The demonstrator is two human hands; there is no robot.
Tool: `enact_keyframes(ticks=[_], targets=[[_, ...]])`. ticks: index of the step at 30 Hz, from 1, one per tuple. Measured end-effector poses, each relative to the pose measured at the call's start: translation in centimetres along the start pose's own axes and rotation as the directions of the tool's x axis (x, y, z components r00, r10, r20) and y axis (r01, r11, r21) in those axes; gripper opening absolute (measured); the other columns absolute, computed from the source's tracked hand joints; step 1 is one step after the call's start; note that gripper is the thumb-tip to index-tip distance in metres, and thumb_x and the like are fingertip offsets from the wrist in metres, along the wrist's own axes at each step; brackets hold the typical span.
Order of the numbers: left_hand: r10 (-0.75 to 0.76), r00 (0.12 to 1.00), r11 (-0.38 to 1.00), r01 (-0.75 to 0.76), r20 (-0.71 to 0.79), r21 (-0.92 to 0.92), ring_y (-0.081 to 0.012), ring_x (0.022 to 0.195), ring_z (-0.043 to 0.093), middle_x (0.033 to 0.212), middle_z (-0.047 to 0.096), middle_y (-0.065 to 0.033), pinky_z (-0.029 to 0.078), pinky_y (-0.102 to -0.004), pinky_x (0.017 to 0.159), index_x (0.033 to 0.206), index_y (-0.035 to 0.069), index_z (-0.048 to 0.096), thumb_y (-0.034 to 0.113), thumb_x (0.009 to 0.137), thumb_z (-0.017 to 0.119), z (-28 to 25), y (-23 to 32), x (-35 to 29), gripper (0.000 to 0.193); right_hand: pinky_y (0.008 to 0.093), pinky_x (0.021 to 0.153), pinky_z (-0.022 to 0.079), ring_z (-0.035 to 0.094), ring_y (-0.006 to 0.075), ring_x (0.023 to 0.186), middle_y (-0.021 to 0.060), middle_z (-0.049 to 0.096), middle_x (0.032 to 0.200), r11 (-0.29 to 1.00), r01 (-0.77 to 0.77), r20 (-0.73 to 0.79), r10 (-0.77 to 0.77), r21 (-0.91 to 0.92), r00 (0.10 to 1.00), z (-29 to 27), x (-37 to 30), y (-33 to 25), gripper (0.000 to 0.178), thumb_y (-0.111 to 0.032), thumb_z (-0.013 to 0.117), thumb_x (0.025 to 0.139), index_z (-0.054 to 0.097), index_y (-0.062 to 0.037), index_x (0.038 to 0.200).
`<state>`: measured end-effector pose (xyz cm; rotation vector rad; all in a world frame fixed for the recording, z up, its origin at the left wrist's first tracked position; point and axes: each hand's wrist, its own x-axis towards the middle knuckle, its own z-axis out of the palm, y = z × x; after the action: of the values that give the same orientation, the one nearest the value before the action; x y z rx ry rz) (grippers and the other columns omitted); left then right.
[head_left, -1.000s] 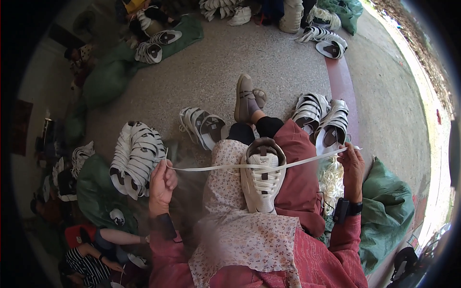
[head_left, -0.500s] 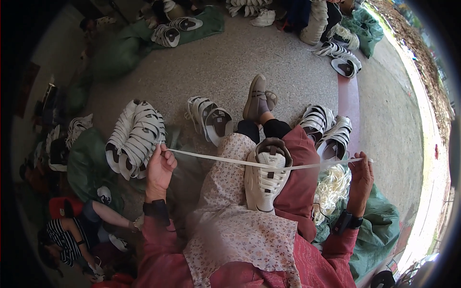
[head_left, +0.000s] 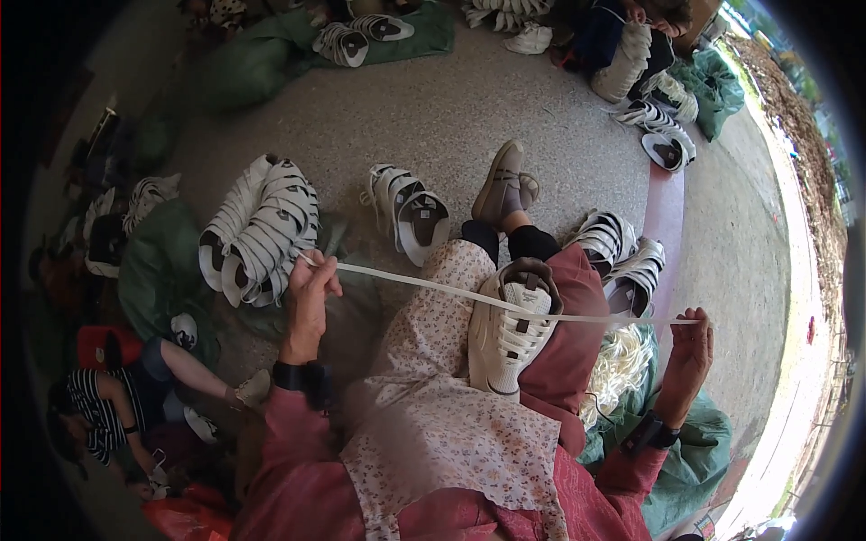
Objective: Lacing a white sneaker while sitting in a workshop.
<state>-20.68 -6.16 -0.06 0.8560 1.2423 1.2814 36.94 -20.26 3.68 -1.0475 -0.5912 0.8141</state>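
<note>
A flat white shoelace stretches between my two hands. My left hand pinches it near one end, and my right hand grips the other end with closed fingers. Under the lace, a cream-white sneaker with a brown-grey lining lies on my lap, toe toward me. Lacing strands cross its tongue. The lace runs over the sneaker's upper; whether it passes through an eyelet I cannot tell. Below the sneaker, a floral apron covers my lap.
Stacked white shoe uppers stand on the floor at left, in front and at right. A bundle of white laces lies on a green sack. A person in a striped top sits at the left; others work farther off.
My left hand has turned at the wrist and come slightly right. My right hand has dropped a little. The lace stays stretched, now slanting more, and the whole view has shifted slightly.
</note>
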Motion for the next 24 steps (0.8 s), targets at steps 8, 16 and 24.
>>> enact_keyframes(ticks=[8, 16, 24], targets=[[0.032, 0.999, 0.948, -0.021, -0.032, 0.319, -0.0107, 0.069, 0.062, 0.085, 0.065, -0.0054, 0.049, -0.0225, 0.060, 0.109, 0.004, 0.055, 0.015, 0.102, 0.055, -0.4, -0.9, 0.3, 0.013, 0.0366, 0.100, 0.051, 0.063, 0.0232, 0.112, 0.0157, 0.065, 0.117, 1.000, -0.002, -0.042, 0.002, -0.006, 0.999, 0.0, -0.4, -0.1, 0.031, -0.019, 0.053, 0.105, 0.059, 0.0050, 0.124], [0.044, 0.997, 0.964, -0.027, -0.057, 0.266, -0.0130, 0.078, 0.068, 0.105, 0.072, -0.0133, 0.051, -0.0218, 0.064, 0.112, 0.003, 0.057, 0.018, 0.103, 0.055, -0.7, -0.4, 0.5, 0.019, 0.0366, 0.100, 0.051, 0.062, 0.0235, 0.114, 0.0160, 0.064, 0.118, 1.000, 0.011, -0.046, -0.012, -0.025, 0.999, -0.1, -0.7, 0.0, 0.031, -0.019, 0.052, 0.105, 0.058, 0.0054, 0.124], [0.036, 0.995, 0.979, -0.017, -0.088, 0.204, -0.0122, 0.080, 0.068, 0.106, 0.072, -0.0142, 0.050, -0.0214, 0.065, 0.112, 0.004, 0.058, 0.018, 0.102, 0.057, -0.7, 0.1, 0.4, 0.017, 0.0356, 0.101, 0.050, 0.062, 0.0227, 0.113, 0.0152, 0.065, 0.116, 1.000, -0.013, -0.057, 0.012, -0.020, 0.998, 0.3, -0.8, -0.2, 0.031, -0.019, 0.052, 0.105, 0.059, 0.0044, 0.123]])
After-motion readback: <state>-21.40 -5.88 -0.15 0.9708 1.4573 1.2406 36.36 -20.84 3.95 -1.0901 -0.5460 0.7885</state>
